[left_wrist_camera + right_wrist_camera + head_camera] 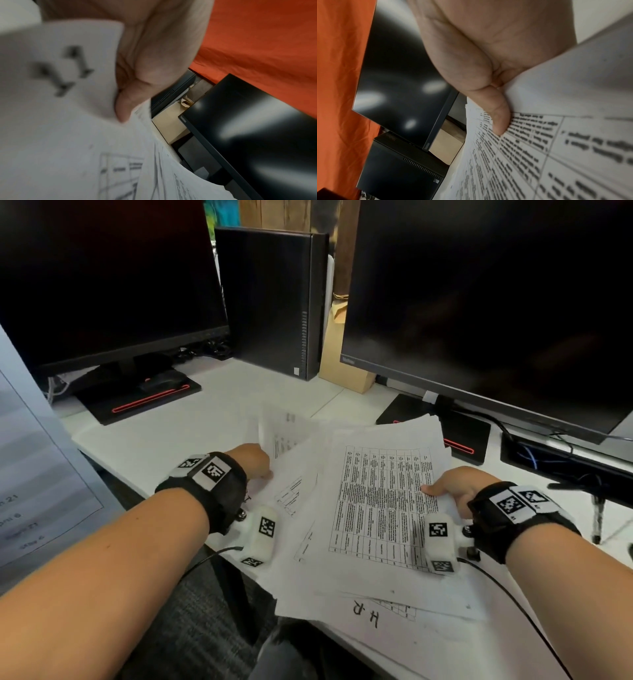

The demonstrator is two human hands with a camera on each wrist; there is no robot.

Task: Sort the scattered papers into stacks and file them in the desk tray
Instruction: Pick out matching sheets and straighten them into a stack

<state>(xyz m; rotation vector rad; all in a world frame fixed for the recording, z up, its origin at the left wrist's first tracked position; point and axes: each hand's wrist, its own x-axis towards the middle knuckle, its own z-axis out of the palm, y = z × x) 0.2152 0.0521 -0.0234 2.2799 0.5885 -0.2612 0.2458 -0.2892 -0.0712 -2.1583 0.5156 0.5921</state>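
Observation:
A thick bundle of printed sheets (380,494) with a dense table on top is lifted over the white desk (164,436). My right hand (448,486) grips its right edge, thumb (498,120) pressed on the top page (556,135). My left hand (253,462) holds looser sheets (291,436) at the bundle's left side, thumb (125,108) over paper (68,121); the fingers are hidden underneath. A sheet marked "HR" (394,625) lies on the desk below the bundle. No desk tray is in view.
Two dark monitors (109,278) (496,302) stand at the back with a black computer tower (274,299) between them and a cardboard box (342,357) behind. Cables (548,453) run at the right. Another printed page (37,474) rises at the far left.

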